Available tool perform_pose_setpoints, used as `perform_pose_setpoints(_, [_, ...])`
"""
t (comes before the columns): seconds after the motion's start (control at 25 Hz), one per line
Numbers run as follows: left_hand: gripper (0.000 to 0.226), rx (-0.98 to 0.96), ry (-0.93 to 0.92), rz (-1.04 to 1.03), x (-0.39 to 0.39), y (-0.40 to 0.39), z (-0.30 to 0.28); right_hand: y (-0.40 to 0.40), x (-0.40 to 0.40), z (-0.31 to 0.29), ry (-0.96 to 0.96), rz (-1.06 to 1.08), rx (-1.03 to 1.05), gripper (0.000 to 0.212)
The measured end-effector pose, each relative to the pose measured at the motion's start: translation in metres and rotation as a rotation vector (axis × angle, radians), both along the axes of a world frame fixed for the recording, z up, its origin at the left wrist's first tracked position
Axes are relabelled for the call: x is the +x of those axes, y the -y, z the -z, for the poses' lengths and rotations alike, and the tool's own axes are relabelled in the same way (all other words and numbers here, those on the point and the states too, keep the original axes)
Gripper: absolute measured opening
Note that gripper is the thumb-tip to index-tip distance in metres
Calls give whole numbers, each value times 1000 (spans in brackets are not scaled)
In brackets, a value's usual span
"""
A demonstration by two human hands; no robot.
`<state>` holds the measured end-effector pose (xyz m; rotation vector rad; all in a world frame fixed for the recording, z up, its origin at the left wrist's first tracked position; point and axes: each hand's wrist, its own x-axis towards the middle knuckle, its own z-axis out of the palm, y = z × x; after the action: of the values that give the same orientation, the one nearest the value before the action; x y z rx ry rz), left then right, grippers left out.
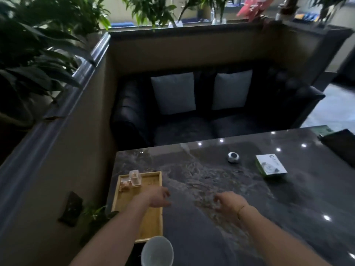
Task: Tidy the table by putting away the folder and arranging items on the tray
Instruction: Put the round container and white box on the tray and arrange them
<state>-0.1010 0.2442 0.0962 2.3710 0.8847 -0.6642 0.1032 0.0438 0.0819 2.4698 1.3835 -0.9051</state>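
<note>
A wooden tray (pixel 149 181) lies at the left end of the dark marble table (pixel 240 189). Two small clear containers (pixel 132 180) stand in its far left corner. My left hand (pixel 159 196) hovers over the tray's right edge, fingers loosely curled, holding nothing. My right hand (pixel 228 203) hovers above the table's middle, fingers loosely curled and empty. A small white and dark ball-shaped object (pixel 233 156) and a white and green box (pixel 270 166) lie further right. A dark folder (pixel 340 144) lies at the far right edge.
A white cup (pixel 157 250) stands at the near edge, just below the tray. A black sofa (pixel 211 112) with two grey cushions stands beyond the table. A low wall with plants runs along the left.
</note>
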Motion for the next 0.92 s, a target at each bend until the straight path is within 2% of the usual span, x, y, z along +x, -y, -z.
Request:
perform_pose_setpoints(0.24, [44, -44, -50, 209, 60, 78, 3, 118, 40, -14, 90, 95, -13, 43])
perform_pose_setpoints(0.44, [40, 12, -63, 369, 98, 135, 5, 202, 57, -13, 145, 137, -29, 42])
perform_pose_setpoints(0.68, [37, 54, -67, 451, 131, 178, 8, 264, 73, -12, 104, 190, -24, 33])
perform_pose_setpoints(0.92, [41, 68, -123, 507, 157, 187, 17, 289, 97, 5, 75, 233, -61, 41])
